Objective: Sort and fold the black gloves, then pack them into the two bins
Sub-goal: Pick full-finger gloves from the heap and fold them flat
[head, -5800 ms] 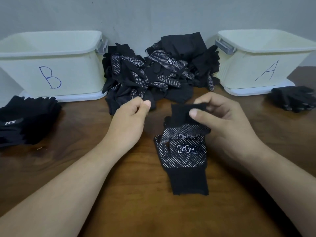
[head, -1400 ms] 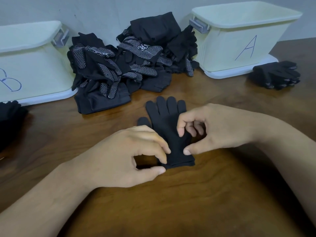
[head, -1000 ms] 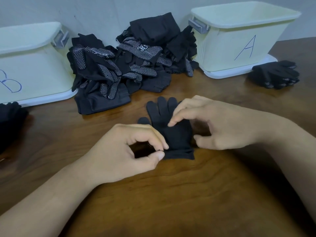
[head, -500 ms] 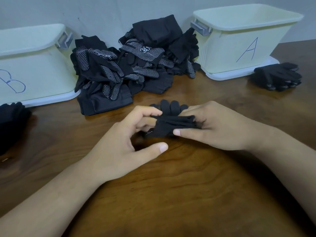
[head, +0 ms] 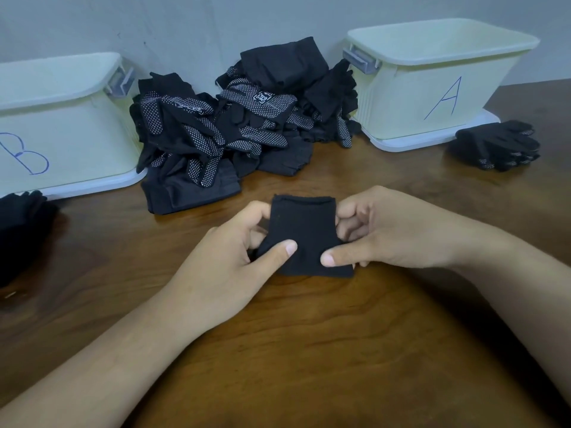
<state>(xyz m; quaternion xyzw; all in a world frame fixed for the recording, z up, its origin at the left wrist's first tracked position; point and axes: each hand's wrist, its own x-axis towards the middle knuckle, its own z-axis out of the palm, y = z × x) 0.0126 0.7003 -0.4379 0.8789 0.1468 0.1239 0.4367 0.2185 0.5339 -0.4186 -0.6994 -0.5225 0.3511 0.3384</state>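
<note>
Some black gloves lie in a dark stack [head: 21, 223] at the left edge of the bench [head: 309, 350], just in front of bin B [head: 71, 128], which stands far left by the wall. Between the two bins a big pile of gloves [head: 234, 128] is heaped, many of them with white dots. Nearer to me, in the middle, my left hand [head: 222, 273] pinches the left edge of the folded glove [head: 304, 236]: thumb on top, fingers [head: 251, 213] curled behind it. This glove is a small black rectangle, held low at the bench. My right hand [head: 398, 230] pinches its right edge in the same way. Far right stands bin A [head: 432, 88], and to the right of it a small stack of gloves [head: 497, 146] lies on the bench.
</note>
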